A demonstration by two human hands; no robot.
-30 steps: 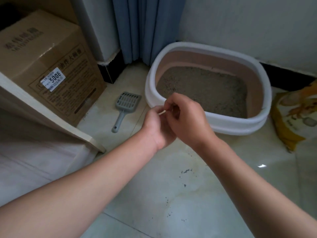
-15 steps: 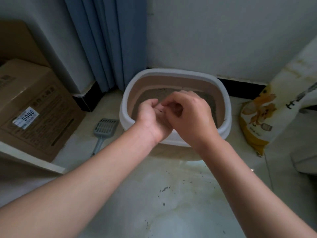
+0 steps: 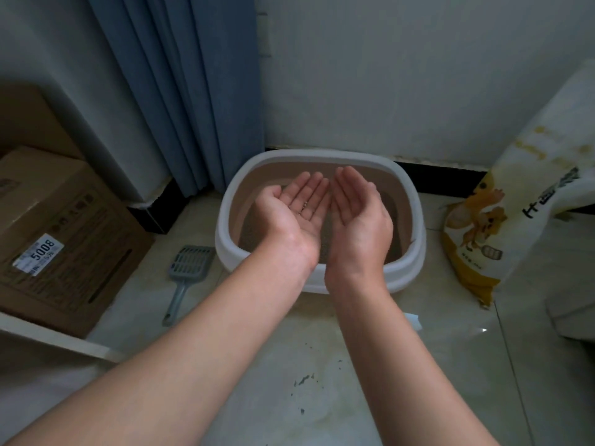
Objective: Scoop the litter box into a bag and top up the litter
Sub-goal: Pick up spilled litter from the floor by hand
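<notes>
Litter box (image 3: 408, 272), long axis along wall (image 3: 386, 75), under left hand (image 3: 294, 209) and right hand (image 3: 357, 217), both flat-open, empty

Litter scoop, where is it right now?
Head view: the grey scoop lies on the floor just left of the litter box, between it and the cardboard box.

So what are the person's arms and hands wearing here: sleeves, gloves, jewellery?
No sleeves, gloves or watch show anywhere up to the frame edge. The left hand shows what may be a thin ring; the right hand shows none.
</notes>
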